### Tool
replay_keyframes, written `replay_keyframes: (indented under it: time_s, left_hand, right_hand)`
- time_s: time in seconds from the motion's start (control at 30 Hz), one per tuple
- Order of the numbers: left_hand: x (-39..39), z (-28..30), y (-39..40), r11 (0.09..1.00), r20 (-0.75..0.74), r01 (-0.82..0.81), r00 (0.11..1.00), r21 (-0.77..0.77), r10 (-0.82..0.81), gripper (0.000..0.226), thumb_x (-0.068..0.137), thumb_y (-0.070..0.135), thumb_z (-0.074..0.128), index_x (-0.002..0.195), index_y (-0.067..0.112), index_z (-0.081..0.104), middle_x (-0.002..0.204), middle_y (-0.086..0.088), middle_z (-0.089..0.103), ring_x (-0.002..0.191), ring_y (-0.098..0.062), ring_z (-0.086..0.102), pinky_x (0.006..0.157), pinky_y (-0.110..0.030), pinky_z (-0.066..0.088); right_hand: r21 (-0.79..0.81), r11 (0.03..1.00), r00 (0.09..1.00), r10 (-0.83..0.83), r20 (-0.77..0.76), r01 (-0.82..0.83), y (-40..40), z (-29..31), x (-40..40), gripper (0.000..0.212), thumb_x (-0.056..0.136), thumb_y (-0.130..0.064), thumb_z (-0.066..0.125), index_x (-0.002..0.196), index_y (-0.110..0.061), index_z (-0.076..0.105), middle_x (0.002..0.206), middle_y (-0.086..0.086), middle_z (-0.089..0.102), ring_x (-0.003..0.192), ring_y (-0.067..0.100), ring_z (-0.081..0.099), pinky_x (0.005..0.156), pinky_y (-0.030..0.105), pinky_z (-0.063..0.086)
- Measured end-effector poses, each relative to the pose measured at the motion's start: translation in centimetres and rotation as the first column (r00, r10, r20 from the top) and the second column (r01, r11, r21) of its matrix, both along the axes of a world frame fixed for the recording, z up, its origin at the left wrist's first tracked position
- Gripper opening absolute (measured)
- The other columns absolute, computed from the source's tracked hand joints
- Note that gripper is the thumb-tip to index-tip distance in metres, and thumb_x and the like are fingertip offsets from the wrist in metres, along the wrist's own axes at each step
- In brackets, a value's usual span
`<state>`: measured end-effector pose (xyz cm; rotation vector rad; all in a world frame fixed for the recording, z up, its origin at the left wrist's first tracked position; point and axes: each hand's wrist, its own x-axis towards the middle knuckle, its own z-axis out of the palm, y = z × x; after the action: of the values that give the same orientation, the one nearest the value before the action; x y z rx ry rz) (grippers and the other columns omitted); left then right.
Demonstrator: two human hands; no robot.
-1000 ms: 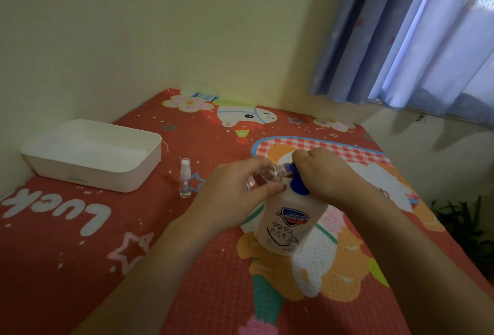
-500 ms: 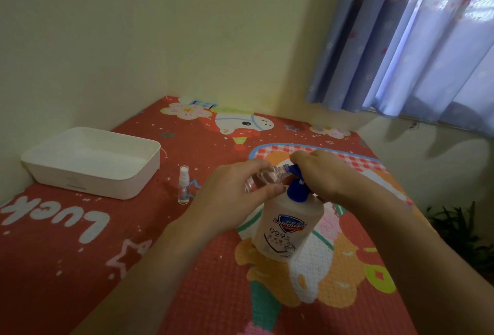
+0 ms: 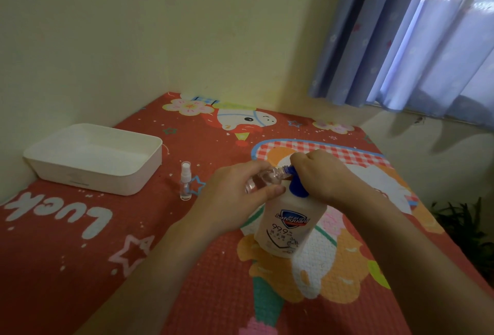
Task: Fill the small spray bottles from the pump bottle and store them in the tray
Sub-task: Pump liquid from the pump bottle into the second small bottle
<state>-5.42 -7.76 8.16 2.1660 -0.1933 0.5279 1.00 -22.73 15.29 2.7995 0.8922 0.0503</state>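
Observation:
A white pump bottle (image 3: 290,223) with a blue pump head stands upright at the centre of the red mat. My right hand (image 3: 319,174) presses down on the pump head and hides most of it. My left hand (image 3: 236,190) holds a small clear spray bottle (image 3: 263,178) tilted on its side, its open neck against the blue nozzle. A second small spray bottle (image 3: 185,180) with a white cap stands upright on the mat, to the left of my hands. The white tray (image 3: 139,182) sits at the left near the wall and shows nothing inside.
The red patterned mat (image 3: 80,241) covers the surface and ends at the wall behind and to the left. A blue curtain (image 3: 417,35) hangs at the upper right. A green plant (image 3: 465,222) is low at the right edge.
The camera view has tilted up slightly. Both hands stay on the pump bottle and the small bottle in the same grip.

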Motion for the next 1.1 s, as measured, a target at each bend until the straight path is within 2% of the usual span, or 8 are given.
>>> replay_keyframes:
  time_s: [0.1,0.2,0.4,0.53,0.67,0.77,0.83,1.1]
  left_hand:
    - [-0.1,0.1,0.0,1.0,-0.001,0.005,1.0,0.007,-0.005,0.019,0.087,0.043,0.07,0.101,0.031,0.069,0.092,0.018,0.069,0.086,0.001,0.063,0.077,-0.035,0.053]
    - [-0.2,0.3,0.0,1.0,-0.003,0.015,1.0,-0.007,-0.015,0.02,0.087,0.044,0.069,0.102,0.032,0.069,0.092,0.017,0.069,0.081,0.0,0.064,0.076,-0.037,0.054]
    - [-0.1,1.0,0.0,0.999,0.016,0.025,1.0,-0.031,-0.024,0.023,0.087,0.044,0.07,0.106,0.031,0.068,0.091,0.013,0.071,0.07,-0.002,0.065,0.07,-0.043,0.057]
    - [-0.3,1.0,-0.2,1.0,0.019,0.018,1.0,-0.017,-0.017,0.023,0.087,0.042,0.07,0.107,0.029,0.069,0.094,0.015,0.071,0.072,0.002,0.064,0.072,-0.038,0.057]
    - [-0.1,0.6,0.0,1.0,0.016,0.007,1.0,-0.003,-0.007,0.028,0.086,0.046,0.069,0.108,0.03,0.069,0.097,0.013,0.071,0.083,0.0,0.065,0.076,-0.037,0.056]
    - [-0.1,0.0,0.1,1.0,-0.01,0.01,1.0,-0.003,-0.01,0.023,0.087,0.046,0.068,0.104,0.031,0.068,0.094,0.014,0.071,0.079,0.001,0.065,0.075,-0.038,0.055]
    - [-0.1,-0.2,0.0,1.0,-0.007,-0.002,1.0,-0.01,0.002,0.02,0.087,0.045,0.068,0.101,0.031,0.068,0.09,0.014,0.07,0.072,-0.001,0.065,0.071,-0.038,0.055]
    - [-0.3,-0.1,-0.2,1.0,-0.007,-0.002,1.0,-0.022,0.002,0.019,0.087,0.044,0.068,0.1,0.031,0.068,0.091,0.014,0.07,0.071,-0.002,0.065,0.071,-0.04,0.055]
  right_hand:
    - [-0.011,1.0,1.0,-0.007,-0.003,0.007,-0.1,0.0,-0.2,0.009,0.098,-0.014,0.04,0.101,-0.009,0.047,0.084,0.004,0.041,0.075,0.02,0.04,0.067,0.028,0.033]
    - [-0.009,1.0,1.0,-0.003,-0.02,0.002,-0.1,0.3,-0.1,0.007,0.098,-0.014,0.041,0.091,-0.014,0.038,0.084,0.004,0.042,0.074,0.02,0.041,0.067,0.028,0.033]
    - [0.102,0.995,0.992,0.0,-0.13,0.014,-0.3,1.7,-0.2,0.008,0.099,-0.017,0.042,0.092,-0.014,0.04,0.069,-0.004,0.035,0.077,0.02,0.048,0.072,0.032,0.046]
    - [0.037,0.999,0.999,0.004,-0.038,-0.002,-0.3,1.2,-0.2,0.009,0.097,-0.015,0.042,0.09,-0.014,0.036,0.08,0.003,0.042,0.076,0.02,0.042,0.068,0.028,0.034]
    - [-0.004,1.0,1.0,-0.009,0.029,0.01,-0.3,0.5,-0.2,0.021,0.097,-0.013,0.04,0.078,-0.015,0.032,0.073,0.002,0.041,0.067,0.02,0.038,0.061,0.026,0.031]
    - [0.001,1.0,0.999,0.002,0.043,-0.002,-0.2,-0.2,-0.2,0.006,0.097,-0.012,0.041,0.091,-0.012,0.041,0.096,0.012,0.058,0.074,0.021,0.04,0.066,0.028,0.034]
    - [-0.001,1.0,0.999,-0.001,0.041,0.001,-0.1,-0.3,-0.2,0.011,0.097,-0.013,0.042,0.104,-0.008,0.048,0.105,0.014,0.06,0.076,0.02,0.041,0.068,0.028,0.034]
    - [-0.015,1.0,1.0,-0.013,0.017,0.013,-0.1,-0.1,-0.2,0.015,0.097,-0.013,0.041,0.107,-0.006,0.049,0.104,0.014,0.06,0.076,0.02,0.04,0.067,0.028,0.033]
